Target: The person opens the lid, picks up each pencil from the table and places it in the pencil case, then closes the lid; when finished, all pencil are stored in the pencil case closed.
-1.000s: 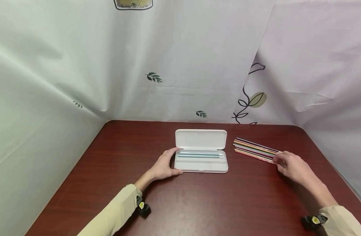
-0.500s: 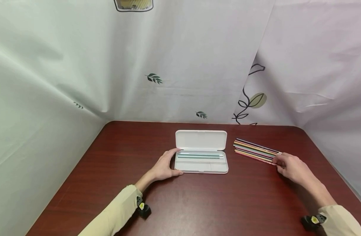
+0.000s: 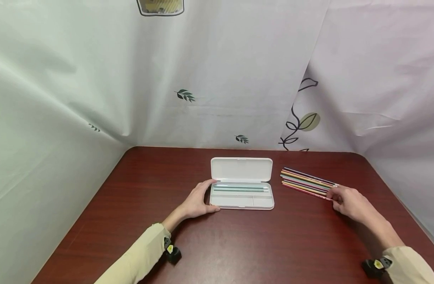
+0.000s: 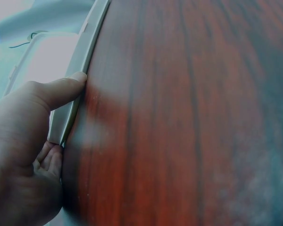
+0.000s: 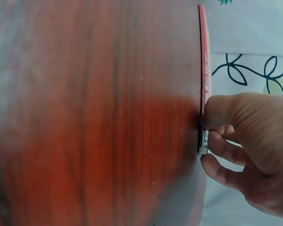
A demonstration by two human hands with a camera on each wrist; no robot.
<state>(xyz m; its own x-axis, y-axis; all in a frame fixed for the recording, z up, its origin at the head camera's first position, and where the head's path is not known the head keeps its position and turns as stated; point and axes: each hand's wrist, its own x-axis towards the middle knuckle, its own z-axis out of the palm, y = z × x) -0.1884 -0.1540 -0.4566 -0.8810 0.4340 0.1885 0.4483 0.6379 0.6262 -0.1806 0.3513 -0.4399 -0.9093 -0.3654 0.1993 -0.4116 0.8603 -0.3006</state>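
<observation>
A white pencil case (image 3: 263, 202) stands open on the table, lid tipped back. Several blue-green pencils (image 3: 238, 189) lie in its rear compartment. My left hand (image 3: 196, 200) grips the case's left end, thumb at the front edge and fingers at the back; in the left wrist view the thumb presses the case's side wall (image 4: 63, 117). To the right, several coloured pencils (image 3: 303, 180) lie side by side, slanting toward me. My right hand (image 3: 351, 203) pinches at their near ends. In the right wrist view its thumb is on a red pencil (image 5: 205, 70) just above the metal eraser band.
The dark red wooden table (image 3: 238, 244) has rounded far corners. Pale cloth (image 3: 217, 79) with printed leaves hangs behind it and along both sides. The case's front compartments (image 3: 234, 200) hold nothing visible.
My right hand has shifted very slightly left along the near ends of the pencils. The left hand and the case stay put; the head view has tilted up a little.
</observation>
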